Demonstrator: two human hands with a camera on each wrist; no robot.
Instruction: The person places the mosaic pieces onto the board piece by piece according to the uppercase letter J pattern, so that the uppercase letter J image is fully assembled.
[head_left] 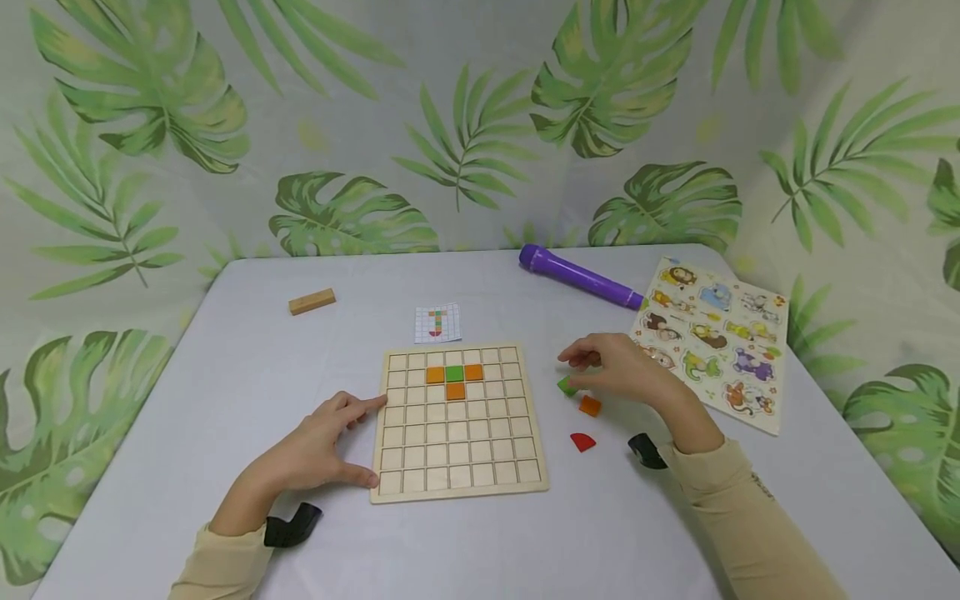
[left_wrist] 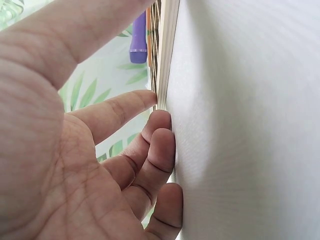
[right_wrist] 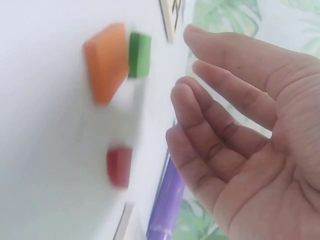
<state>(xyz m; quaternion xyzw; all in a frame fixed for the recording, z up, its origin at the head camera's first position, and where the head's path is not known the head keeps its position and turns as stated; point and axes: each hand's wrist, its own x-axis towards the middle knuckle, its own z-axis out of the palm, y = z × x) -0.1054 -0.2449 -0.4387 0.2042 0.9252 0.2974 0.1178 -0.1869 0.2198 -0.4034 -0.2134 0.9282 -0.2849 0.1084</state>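
Note:
A square wooden grid board lies flat on the table. Near its top, a green square tile has an orange tile on its left, another on its right and one below. My left hand touches the board's left edge, index finger higher up and thumb near the lower corner. To the right of the board, my right hand hovers over a loose green piece, fingers loosely bent, with nothing between them in the right wrist view. Close by lie an orange piece and a red quarter-round piece.
Behind the board lies a small pattern card. A purple microphone and an animal puzzle board are at the back right. At the back left sits a small wooden block. A leaf-print cloth hangs behind the table.

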